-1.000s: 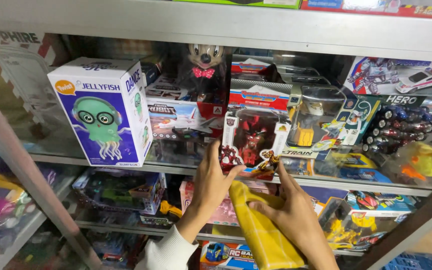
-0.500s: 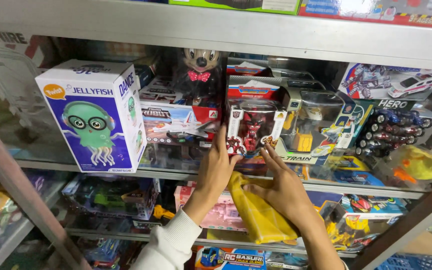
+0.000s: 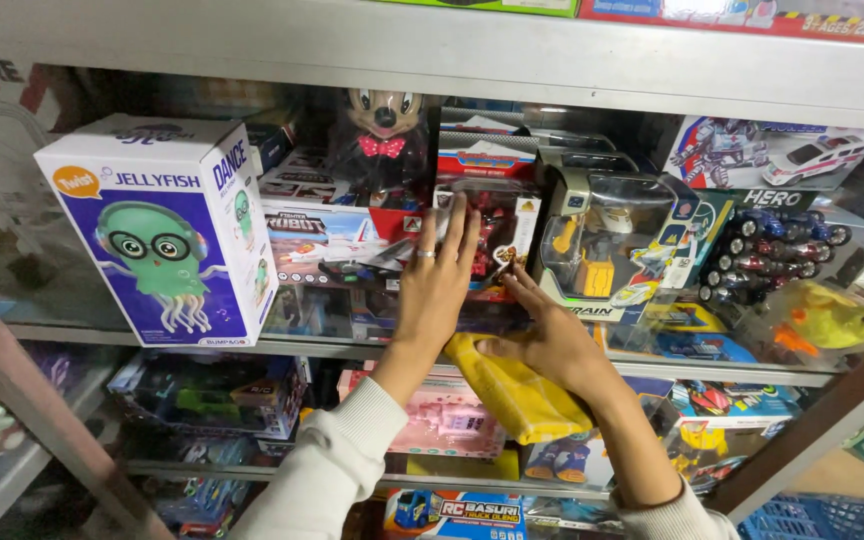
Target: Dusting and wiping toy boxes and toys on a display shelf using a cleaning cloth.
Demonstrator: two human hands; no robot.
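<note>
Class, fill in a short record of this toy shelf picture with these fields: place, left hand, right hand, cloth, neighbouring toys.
place: glass shelf in a metal rack crowded with boxed toys
left hand: left hand laid flat, fingers spread, against the red robot toy box; ring on one finger
right hand: right hand holds a yellow cloth, fingertips touching the same box
cloth: bunched, hanging below the shelf edge
neighbouring toys: purple and white jellyfish box at left, yellow robot box at right, mouse doll behind

Jellyfish box (image 3: pixel 157 240) left of robot box (image 3: pixel 487 235).
</note>
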